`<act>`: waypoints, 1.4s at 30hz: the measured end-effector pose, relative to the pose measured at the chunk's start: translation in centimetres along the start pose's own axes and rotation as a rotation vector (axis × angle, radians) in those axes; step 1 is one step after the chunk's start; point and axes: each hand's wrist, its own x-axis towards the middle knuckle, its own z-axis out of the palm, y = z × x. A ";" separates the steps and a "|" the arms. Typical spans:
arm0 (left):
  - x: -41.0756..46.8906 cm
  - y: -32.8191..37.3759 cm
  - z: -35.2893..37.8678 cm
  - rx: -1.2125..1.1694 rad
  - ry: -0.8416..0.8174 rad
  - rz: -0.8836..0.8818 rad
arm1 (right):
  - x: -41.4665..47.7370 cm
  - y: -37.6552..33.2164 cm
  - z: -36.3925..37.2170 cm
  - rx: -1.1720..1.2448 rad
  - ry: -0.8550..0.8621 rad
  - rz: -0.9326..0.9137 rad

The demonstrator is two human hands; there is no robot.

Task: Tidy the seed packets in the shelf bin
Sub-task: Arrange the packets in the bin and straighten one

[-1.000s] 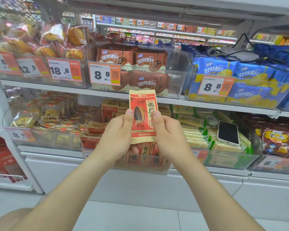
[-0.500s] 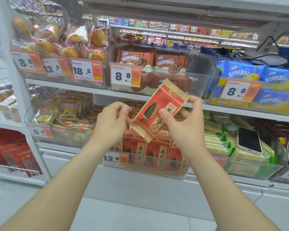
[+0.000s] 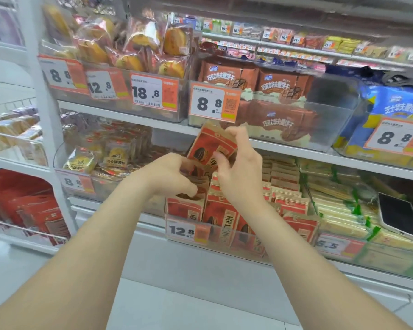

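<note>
Head view: the right hand (image 3: 236,179) pinches a red seed packet (image 3: 211,148), fingers clamped on it, tilted just above the shelf bin (image 3: 215,235). The left hand (image 3: 167,179) curls its fingers round a standing packet (image 3: 197,185) in the bin.

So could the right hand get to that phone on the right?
Probably yes: the phone lies uncovered atop the packs, nothing between. But the right hand grips a seed packet now.

The seed bin's (image 3: 239,245) tag (image 3: 180,231) reads 12.8, the bread bin's (image 3: 183,110) 18.8, the biscuit bin's (image 3: 332,120) 8.8.
</note>
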 end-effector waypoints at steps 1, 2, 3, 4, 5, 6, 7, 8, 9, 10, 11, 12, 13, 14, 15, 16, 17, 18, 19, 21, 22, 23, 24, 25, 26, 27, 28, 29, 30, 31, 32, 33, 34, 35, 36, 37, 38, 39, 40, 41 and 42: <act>0.3 0.0 -0.1 0.002 -0.006 0.009 | 0.2 0.2 0.4 -0.011 -0.023 0.011; 0.4 0.0 -0.3 0.019 -0.015 0.007 | 0.3 0.4 0.9 -0.021 -0.047 0.018; 0.7 -0.1 -0.5 0.036 -0.026 0.004 | 0.4 0.6 1.2 -0.027 -0.074 0.029; 0.9 -0.2 -0.6 0.051 -0.050 -0.005 | 0.5 0.8 1.6 -0.031 -0.105 0.055; 1.0 -0.3 -0.7 0.067 -0.083 -0.010 | 0.7 0.8 1.8 -0.037 -0.143 0.097; 1.0 -0.3 -0.8 0.091 -0.113 -0.016 | 0.9 0.9 2.1 -0.060 -0.191 0.147; 1.1 -0.3 -0.8 0.115 -0.125 -0.016 | 1.1 0.9 2.3 -0.103 -0.250 0.197; 1.2 -0.3 -0.8 0.136 -0.121 -0.020 | 1.3 1.0 2.6 -0.160 -0.319 0.245; 1.3 -0.3 -0.8 0.151 -0.108 -0.018 | 1.5 1.2 2.9 -0.216 -0.391 0.291; 1.3 -0.2 -0.8 0.158 -0.097 -0.017 | 1.8 1.3 3.2 -0.266 -0.462 0.333; 1.5 -0.2 -0.7 0.162 -0.086 -0.009 | 2.0 1.4 3.6 -0.322 -0.529 0.367; 1.7 -0.3 -0.5 0.168 -0.070 0.004 | 2.3 1.5 3.9 -0.386 -0.592 0.393; 1.9 -0.3 -0.4 0.183 -0.048 0.020 | 2.7 1.6 4.1 -0.447 -0.642 0.414; 1.9 -0.3 -0.2 0.208 -0.027 0.030 | 3.2 1.6 4.3 -0.493 -0.678 0.431; 2.1 -0.4 0.0 0.239 -0.008 0.036 | 3.6 1.5 4.5 -0.518 -0.708 0.443; 2.4 -0.6 0.2 0.272 0.005 0.030 | 4.0 1.4 4.6 -0.530 -0.735 0.447; 2.6 -0.9 0.4 0.304 0.013 0.016 | 4.4 1.2 4.7 -0.539 -0.760 0.438; 2.9 -1.2 0.5 0.332 0.019 0.000 | 4.7 1.0 4.9 -0.551 -0.786 0.417; 3.2 -1.6 0.7 0.350 0.026 -0.006 | 4.9 0.8 5.0 -0.567 -0.813 0.388; 3.7 -2.3 1.1 0.361 0.059 0.004 | 5.0 0.6 5.5 -0.582 -0.863 0.349; 3.9 -2.5 1.3 0.372 0.086 0.013 | 5.1 0.7 5.7 -0.588 -0.876 0.346; 4.0 -2.6 1.4 0.384 0.117 0.022 | 5.3 0.9 5.7 -0.602 -0.871 0.351; 4.0 -2.7 1.6 0.397 0.146 0.029 | 5.4 1.1 5.6 -0.620 -0.842 0.361; 4.0 -2.6 1.7 0.413 0.168 0.035 | 5.5 1.3 5.5 -0.632 -0.793 0.374; 3.8 -2.4 1.8 0.425 0.182 0.038 | 5.4 1.5 5.4 -0.634 -0.729 0.386; 3.7 -2.2 1.8 0.425 0.188 0.041 | 5.3 1.7 5.3 -0.628 -0.665 0.394; 3.5 -2.0 1.7 0.410 0.190 0.043 | 5.1 1.8 5.2 -0.616 -0.617 0.399; 3.2 -1.8 1.6 0.382 0.192 0.042 | 4.9 2.0 5.4 -0.600 -0.592 0.401; 2.9 -1.6 1.4 0.352 0.201 0.043 | 4.8 2.2 5.5 -0.586 -0.581 0.399; 2.8 -1.4 1.3 0.330 0.217 0.050 | 4.8 2.3 5.7 -0.580 -0.570 0.395; 2.7 -1.3 1.3 0.322 0.228 0.062 | 4.9 2.3 5.8 -0.582 -0.557 0.389; 2.7 -1.2 1.3 0.327 0.229 0.074 | 5.0 2.3 5.9 -0.587 -0.547 0.380; 2.7 -1.2 1.4 0.338 0.216 0.081 | 5.1 2.2 5.9 -0.588 -0.546 0.369; 2.8 -1.2 1.5 0.352 0.190 0.078 | 5.1 2.2 6.0 -0.590 -0.555 0.364; 2.9 -1.3 1.6 0.367 0.151 0.065 | 5.2 2.1 6.0 -0.596 -0.565 0.362; 3.0 -1.5 1.7 0.380 0.104 0.044 | 5.3 2.1 6.1 -0.607 -0.576 0.368; 3.0 -1.7 1.9 0.389 0.056 0.025 | 5.4 2.1 6.1 -0.617 -0.590 0.377; 3.0 -1.9 2.1 0.392 0.020 0.009 | 5.6 2.3 6.2 -0.622 -0.608 0.380; 3.0 -2.0 2.2 0.394 0.001 0.000 | 5.8 2.3 6.3 -0.624 -0.634 0.373; 3.0 -1.9 2.3 0.399 -0.002 -0.005 | 6.0 2.4 6.4 -0.629 -0.667 0.352; 3.0 -1.8 2.3 0.409 0.000 -0.010 | 6.2 2.4 6.5 -0.642 -0.705 0.321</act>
